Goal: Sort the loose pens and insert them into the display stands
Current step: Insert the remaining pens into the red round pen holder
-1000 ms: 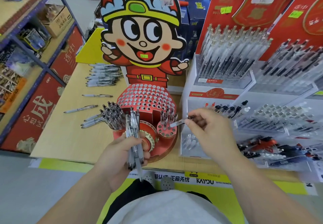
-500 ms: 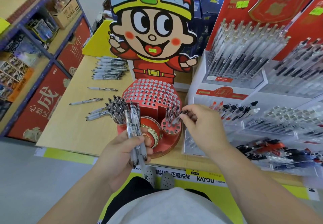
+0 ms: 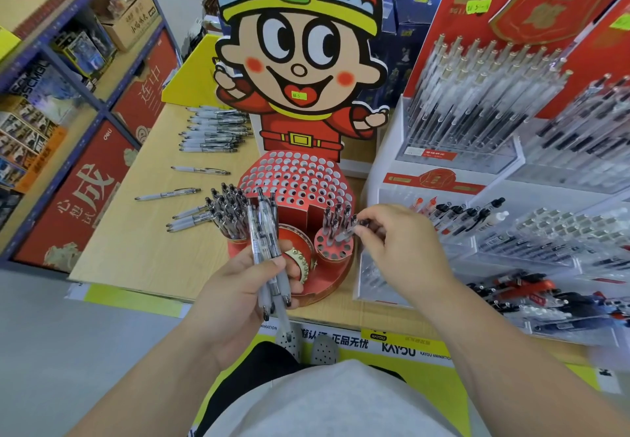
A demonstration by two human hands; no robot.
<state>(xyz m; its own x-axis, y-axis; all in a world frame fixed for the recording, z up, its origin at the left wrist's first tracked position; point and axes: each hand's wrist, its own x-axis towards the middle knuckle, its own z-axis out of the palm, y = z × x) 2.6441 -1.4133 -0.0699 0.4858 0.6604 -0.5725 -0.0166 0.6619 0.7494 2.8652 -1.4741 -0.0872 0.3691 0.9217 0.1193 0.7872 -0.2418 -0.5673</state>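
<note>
A red cartoon display stand [image 3: 296,184] with many round holes sits on the wooden table [image 3: 143,238]. Its left cup [image 3: 227,215] is packed with pens; its right round holder [image 3: 335,245] carries several upright pens. My left hand [image 3: 238,286] grips a bundle of clear pens [image 3: 267,252], caps up, in front of the stand. My right hand [image 3: 399,249] pinches a single pen [image 3: 349,230], tilted, its tip over the right holder's holes. Loose pens [image 3: 213,129] lie in a pile at the table's back left, with two single pens [image 3: 167,193] nearer.
White acrylic racks [image 3: 494,170] full of pens crowd the right side, close to my right hand. Blue metal shelving [image 3: 68,68] with boxes stands at left. Two more loose pens [image 3: 185,220] lie beside the left cup. The table's front edge runs just below my hands.
My right hand brought its pen from level, in front of the white rack, down and left to the right holder, now tilted tip-down. The left hand's bundle held still.
</note>
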